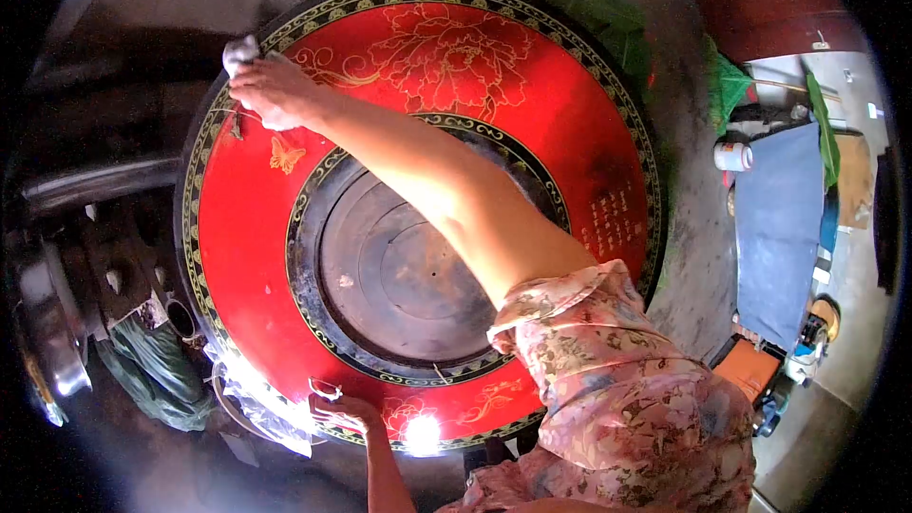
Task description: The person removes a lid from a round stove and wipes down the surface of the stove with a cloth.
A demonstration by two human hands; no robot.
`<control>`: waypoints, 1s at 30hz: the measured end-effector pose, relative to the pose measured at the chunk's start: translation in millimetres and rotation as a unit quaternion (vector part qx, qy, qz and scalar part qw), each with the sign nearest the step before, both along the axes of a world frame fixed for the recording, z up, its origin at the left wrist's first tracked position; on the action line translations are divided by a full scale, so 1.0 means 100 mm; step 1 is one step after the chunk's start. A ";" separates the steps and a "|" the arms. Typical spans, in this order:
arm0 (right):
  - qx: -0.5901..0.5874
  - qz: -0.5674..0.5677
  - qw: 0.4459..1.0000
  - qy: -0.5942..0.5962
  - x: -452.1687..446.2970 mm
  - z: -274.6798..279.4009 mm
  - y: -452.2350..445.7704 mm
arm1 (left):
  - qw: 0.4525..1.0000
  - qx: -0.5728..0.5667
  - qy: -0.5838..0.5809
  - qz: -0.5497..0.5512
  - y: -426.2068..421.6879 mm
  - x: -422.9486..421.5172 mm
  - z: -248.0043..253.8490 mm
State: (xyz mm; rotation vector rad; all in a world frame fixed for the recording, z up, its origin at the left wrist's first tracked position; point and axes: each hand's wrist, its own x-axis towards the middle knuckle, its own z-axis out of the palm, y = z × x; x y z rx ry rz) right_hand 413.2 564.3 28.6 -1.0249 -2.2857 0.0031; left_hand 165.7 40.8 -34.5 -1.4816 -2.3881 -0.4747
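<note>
A round red table (247, 256) with a black-and-gold patterned rim, gold flower drawings and a dark round metal centre fills the middle of the view. My right hand (275, 90) reaches across it to the upper left rim, fingers closed round a crumpled whitish cloth (240, 54) that touches the rim. Some of the cloth shows below the palm. Near the lower left rim is my left hand (347, 411), its fingers bent beside a small pale loop (325, 388). Glare and small size hide what those fingers hold.
Clear plastic (271, 413) and a dark green bag (157, 370) lie at the lower left. Dark furniture stands at the left. On the right are a white container (732, 157), a blue-grey flat surface (777, 228) and an orange box (748, 368). Green leaf-like sheets hang behind the table.
</note>
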 end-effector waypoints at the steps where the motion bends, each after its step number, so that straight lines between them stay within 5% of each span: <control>1: -0.038 0.009 0.999 -0.017 0.14 -0.04 -0.02 | 0.995 -0.095 0.015 0.025 0.22 0.25 0.41; 2: -0.077 0.022 0.996 -0.034 0.29 -0.10 -0.03 | 0.996 -0.090 -0.006 0.023 0.20 0.24 0.40; 3: 0.001 0.002 0.994 0.109 0.58 -0.20 -0.09 | 0.996 -0.086 -0.027 0.021 0.16 0.22 0.39; 5: -0.098 0.008 0.957 0.273 1.30 -0.25 -0.29 | 0.992 -0.123 -0.032 0.015 0.27 0.33 0.59; 9: -0.174 -0.261 0.894 0.321 3.33 -0.32 -0.94 | 0.994 -0.081 -0.068 0.015 0.19 0.24 0.49; 11: -0.096 -0.477 0.873 0.014 4.02 -0.31 -1.07 | 0.994 -0.067 -0.083 0.024 0.09 0.17 0.36; 12: 0.060 -0.577 0.813 -0.037 4.26 -0.77 -0.94 | 0.994 -0.069 -0.087 0.023 0.11 0.19 0.37; 14: -0.029 -0.551 0.833 -0.041 3.92 -0.60 -0.70 | 0.994 -0.043 -0.100 0.008 0.10 0.18 0.38; 15: 0.030 -0.429 0.902 -0.038 3.71 -0.63 -0.51 | 0.994 -0.039 -0.102 0.006 0.11 0.17 0.38; 17: 0.039 -0.280 0.956 0.077 2.88 -0.70 0.11 | 0.992 -0.040 -0.116 0.013 0.10 0.17 0.35; 19: -0.140 -0.235 0.958 0.086 1.37 -0.23 0.29 | 0.992 -0.043 -0.115 0.019 0.10 0.17 0.36; 20: -0.089 -0.179 0.980 0.010 0.78 -0.15 0.40 | 0.992 -0.042 -0.115 0.015 0.12 0.17 0.40; 21: -0.173 -0.134 0.974 0.051 0.17 -0.02 0.42 | 0.990 -0.048 -0.129 0.019 0.13 0.19 0.42; 25: -0.084 0.123 0.984 0.100 -1.81 -0.09 -0.07 | 0.989 -0.041 -0.145 0.000 0.16 0.19 0.48; 27: -0.269 0.137 0.952 -0.061 -2.41 0.36 -0.83 | 0.990 -0.045 -0.136 0.009 0.09 0.14 0.36; 30: -0.143 0.267 0.934 0.188 -3.11 -0.33 -1.72 | 0.989 -0.052 -0.141 0.005 0.14 0.19 0.47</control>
